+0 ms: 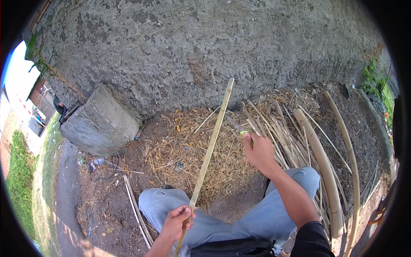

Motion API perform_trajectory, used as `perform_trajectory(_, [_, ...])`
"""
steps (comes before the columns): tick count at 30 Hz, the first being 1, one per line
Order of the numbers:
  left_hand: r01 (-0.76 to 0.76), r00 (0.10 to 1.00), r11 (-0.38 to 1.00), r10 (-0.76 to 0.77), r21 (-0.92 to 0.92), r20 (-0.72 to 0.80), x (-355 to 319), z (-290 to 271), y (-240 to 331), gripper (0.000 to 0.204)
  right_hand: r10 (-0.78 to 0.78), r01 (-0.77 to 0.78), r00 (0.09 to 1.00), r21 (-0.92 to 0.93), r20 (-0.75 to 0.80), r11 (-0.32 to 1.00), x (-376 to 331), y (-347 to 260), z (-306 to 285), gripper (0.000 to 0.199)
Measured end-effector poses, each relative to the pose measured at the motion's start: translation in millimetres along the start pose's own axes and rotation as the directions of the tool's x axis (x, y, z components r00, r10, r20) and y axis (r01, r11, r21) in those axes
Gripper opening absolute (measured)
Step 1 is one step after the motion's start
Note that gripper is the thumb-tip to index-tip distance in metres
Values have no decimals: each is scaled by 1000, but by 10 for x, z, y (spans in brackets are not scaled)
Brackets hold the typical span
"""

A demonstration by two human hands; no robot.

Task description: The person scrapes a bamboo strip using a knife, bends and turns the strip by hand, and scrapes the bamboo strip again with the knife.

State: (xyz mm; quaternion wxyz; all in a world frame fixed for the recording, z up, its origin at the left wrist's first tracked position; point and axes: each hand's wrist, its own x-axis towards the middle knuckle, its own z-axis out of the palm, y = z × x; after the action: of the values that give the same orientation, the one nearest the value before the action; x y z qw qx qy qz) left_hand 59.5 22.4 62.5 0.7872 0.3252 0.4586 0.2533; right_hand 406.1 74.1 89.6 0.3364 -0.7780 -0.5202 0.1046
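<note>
A long, thin bamboo strip (210,147) is gripped near its lower end by the left hand (176,222), whose fingers are curled closed around it just above the knees. From there the strip is slanted up and away, its far tip being seen against the base of a rough grey wall (192,43). A knife (237,125) with a green handle is clasped in the closed right hand (258,152), and its blade is pointed up and to the left, near the strip's upper half; whether the blade is touching the strip cannot be told.

The legs are covered by grey trousers (252,210), and a black bag (233,248) is seen at the lower edge.

The ground (107,205) is bare dark earth, and the middle of it is strewn with dry straw-coloured shavings (188,154). To the right, a heap of thin split bamboo slats (282,132) is laid, and beside it two thicker curved bamboo poles (321,162) are stretched toward the lower right. A few thin strips (137,210) are laid on the earth left of the left knee. A grey concrete block (100,124) is set against the wall at the left. Beyond it, a strip of grass (19,184) and a paved path (64,188) are seen in bright daylight, and some green plants (376,85) are found at the far right.
</note>
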Motion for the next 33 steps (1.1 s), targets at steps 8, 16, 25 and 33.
perform_trajectory(8, [-97,995,995,96,-29,-29,232,323,375,27,-372,338,928,499,-35,798,-811,-111,503,23])
perform_trajectory(16, [76,994,997,-74,-22,76,320,187,255,29,-651,597,756,331,72,730,-907,-247,526,24])
perform_trajectory(25, [35,994,997,-28,-68,107,248,329,302,27,-532,554,832,223,-158,802,-705,-256,596,23])
perform_trajectory(33, [-32,999,998,32,53,-5,198,364,155,27,-633,638,770,143,-84,757,-721,-318,554,26])
